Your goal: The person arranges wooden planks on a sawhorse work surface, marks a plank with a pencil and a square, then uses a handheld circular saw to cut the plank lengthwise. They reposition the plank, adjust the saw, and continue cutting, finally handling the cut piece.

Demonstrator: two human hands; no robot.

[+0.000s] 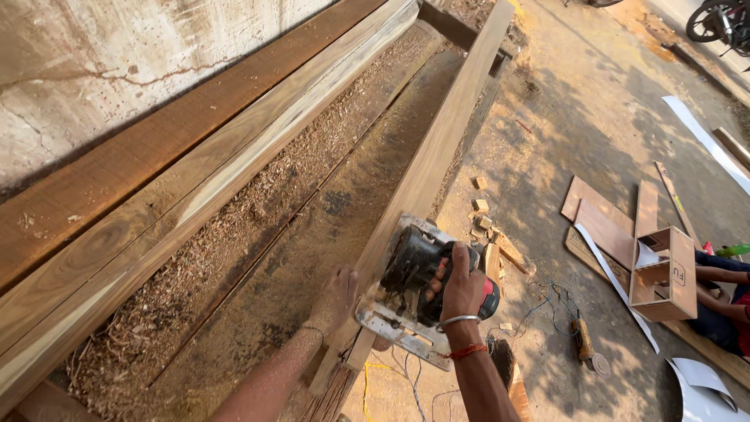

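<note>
While the right hand [461, 291] grips the handle of a black and red power tool [422, 285], its fingers are wrapped tightly around that handle, and a metal bangle and a red thread sit on the wrist. The tool rests with its metal base plate [391, 324] on the top of a long wooden beam [437, 148], near the beam's closer end. This beam stands on its narrow side along the right edge of the surface [312, 234], which is a wide, dusty plank bench covered with sawdust and wood shavings [234, 250]. The left hand [336, 301] lies just beside the tool, pressed flat against the left face of the beam; its fingers seem held together, though dust covers them and their tips are hard to see. Along the left edge of the surface more long timbers [195, 180] lie against a cracked wall [117, 62]. On the concrete floor [578, 101] to the right there are small wood blocks [480, 207], flat board pieces [601, 223], a small open wooden box [664, 273] and a thin cable [547, 301]. Another person's arm [723, 275] reaches in at the right edge of the view.
</note>
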